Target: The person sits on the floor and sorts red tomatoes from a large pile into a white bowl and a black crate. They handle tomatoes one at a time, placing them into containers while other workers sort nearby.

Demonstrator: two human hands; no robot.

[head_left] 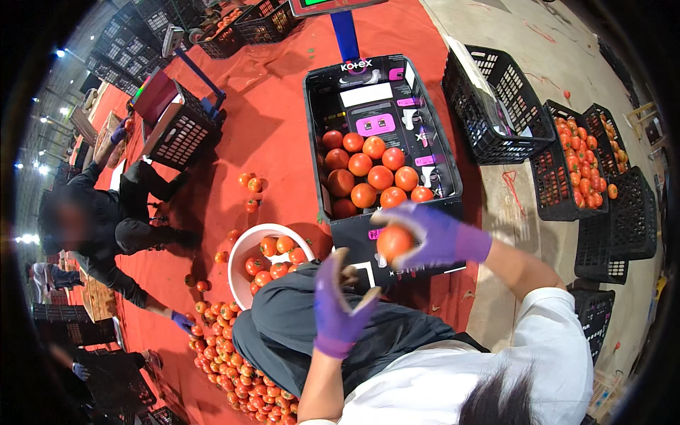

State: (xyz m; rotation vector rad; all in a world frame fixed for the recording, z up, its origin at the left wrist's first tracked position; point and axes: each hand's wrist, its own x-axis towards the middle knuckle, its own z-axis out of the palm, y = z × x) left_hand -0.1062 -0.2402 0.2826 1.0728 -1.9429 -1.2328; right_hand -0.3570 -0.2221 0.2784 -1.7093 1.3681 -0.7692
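– Dark loose hair (pixel 499 400) closest to lens, on a white short-sleeved shirt (pixel 425 386). Both below the hands.

– Hand status?

– Right hand (pixel 446 237), purple glove with pale palm side: thumb and fingers clamped round one round red tomato (pixel 394 241), slightly blurred. Left hand (pixel 340 308), same kind of glove: thumb and fingers spread apart, just below-left of that tomato.

– Ahead of the hands?

– Black open box (pixel 347 230), pink-and-white print on inner walls. Right hand overlaps its near end in view; height above it, can't tell. Heap of red tomatoes (pixel 361 168) inside, ahead of both hands. Blue upright post (pixel 346 35) past the far end.

– Left of the left hand?

– Dark grey trouser leg (pixel 283 301) right beside it, then a round white plastic tub (pixel 237 265) with red tomatoes in it. Big loose tomato pile (pixel 241 368) lower left of that hand, on a red floor sheet (pixel 269 127). Co-worker in dark clothing (pixel 117 219) well left, one blue-purple gloved hand (pixel 182 321) at the pile's edge.

– Right of the right hand?

– Black mesh plastic crate (pixel 503 150) ahead-right, on pale concrete floor (pixel 492 304). Second black crate (pixel 547 188) farther right, loaded with red tomatoes.
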